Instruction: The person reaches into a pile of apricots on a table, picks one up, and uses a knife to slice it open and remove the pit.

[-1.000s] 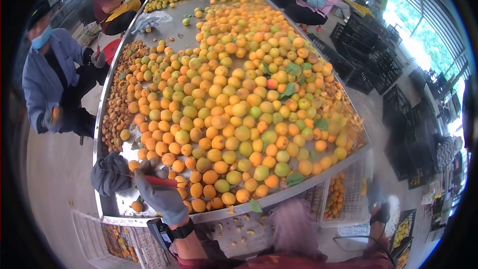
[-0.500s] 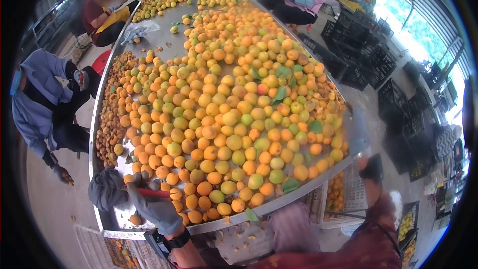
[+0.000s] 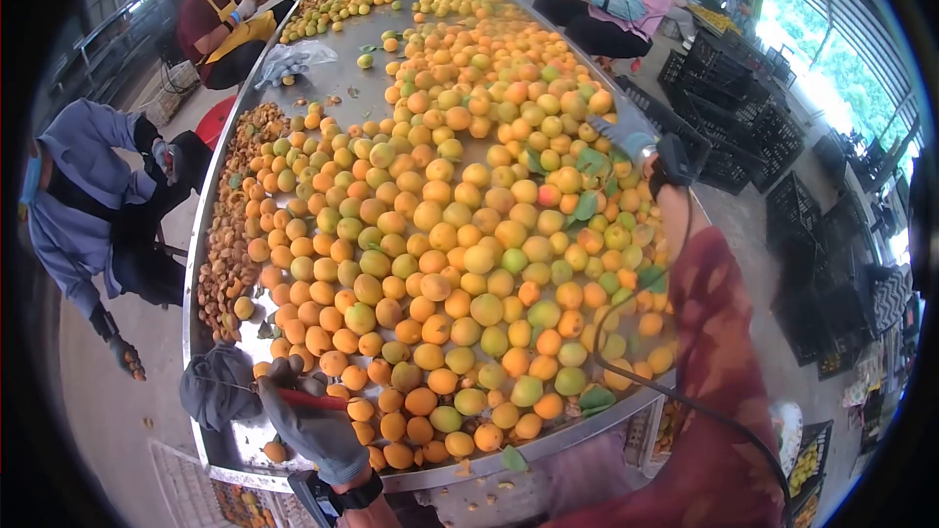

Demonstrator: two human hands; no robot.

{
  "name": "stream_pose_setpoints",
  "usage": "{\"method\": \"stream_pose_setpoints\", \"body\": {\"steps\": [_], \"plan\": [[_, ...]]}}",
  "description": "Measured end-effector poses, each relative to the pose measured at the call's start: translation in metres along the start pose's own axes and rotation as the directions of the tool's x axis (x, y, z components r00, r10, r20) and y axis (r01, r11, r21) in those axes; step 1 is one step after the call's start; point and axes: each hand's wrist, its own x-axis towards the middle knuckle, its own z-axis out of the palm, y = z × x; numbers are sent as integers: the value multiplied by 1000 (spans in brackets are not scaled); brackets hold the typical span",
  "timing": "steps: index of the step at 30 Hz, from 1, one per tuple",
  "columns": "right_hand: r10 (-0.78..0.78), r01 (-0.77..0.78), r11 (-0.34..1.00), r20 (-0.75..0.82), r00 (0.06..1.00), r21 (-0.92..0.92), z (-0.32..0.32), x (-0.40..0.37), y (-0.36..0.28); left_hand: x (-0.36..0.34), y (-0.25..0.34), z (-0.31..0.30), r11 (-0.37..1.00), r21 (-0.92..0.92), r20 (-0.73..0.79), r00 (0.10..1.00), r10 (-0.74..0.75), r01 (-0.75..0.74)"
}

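Note:
Orange, yellow and green apricots (image 3: 430,235) cover much of a metal table (image 3: 220,235). Near the table's lower left corner, my left hand (image 3: 318,420), in a grey glove, is closed around a red-handled tool (image 3: 313,399). A dark grey cloth (image 3: 220,386) lies just left of it. My right hand (image 3: 628,137), also gloved, reaches over the table's right edge with its fingers stretched out flat beside the fruit. Green leaves (image 3: 587,205) lie among the apricots below it. Brown pits or scraps (image 3: 230,274) are heaped along the left edge.
A person in blue-grey (image 3: 93,205) sits at the left, one dark-gloved hand hanging low. Others sit farther along both sides. A clear plastic bag (image 3: 293,59) lies on the table. Black crates (image 3: 724,117) stand at the right. A cable crosses my right sleeve.
My right hand has moved from the table's lower right corner up along the right edge, onto the fruit. My left hand keeps its grip. The view has shifted slightly.

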Motion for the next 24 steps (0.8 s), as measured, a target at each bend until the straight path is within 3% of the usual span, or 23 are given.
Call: {"method": "stream_pose_setpoints", "body": {"steps": [4,6,8,10,12,13,15,18,21,22,24], "plan": [[141,-137,989,94,986,-51,-1,-4,-32,3,3,4,999,37,17,1000,18,-19],[-22,-73,940,273,962,334,-7,-11,-32,3,6,7,998,57,25,999,22,-23],[-77,23,978,260,962,205,15,-28,-48,3,5,10,998,62,39,999,18,-20],[-98,-32,933,340,935,357,19,-57,-92,3,1,10,996,77,36,999,34,-37],[-64,-150,905,477,877,397,19,-86,-139,0,-3,14,998,47,34,999,28,-30],[-167,-29,937,519,838,349,23,-102,-162,-2,-4,14,1000,15,26,1000,15,-16],[-162,37,972,555,816,230,22,-124,-191,-2,-6,12,1000,20,35,999,14,-14],[-371,114,867,475,798,485,33,-140,-194,-3,-8,11,1000,6,48,999,-4,3],[-422,94,814,472,774,573,6,-140,-178,-3,-6,13,1000,14,56,998,12,-13],[-378,170,841,333,864,514,5,-133,-165,-2,-5,12,1000,17,41,999,2,-3],[-178,79,864,155,972,497,11,-103,-129,0,-3,12,1000,24,22,1000,-4,3]]}}
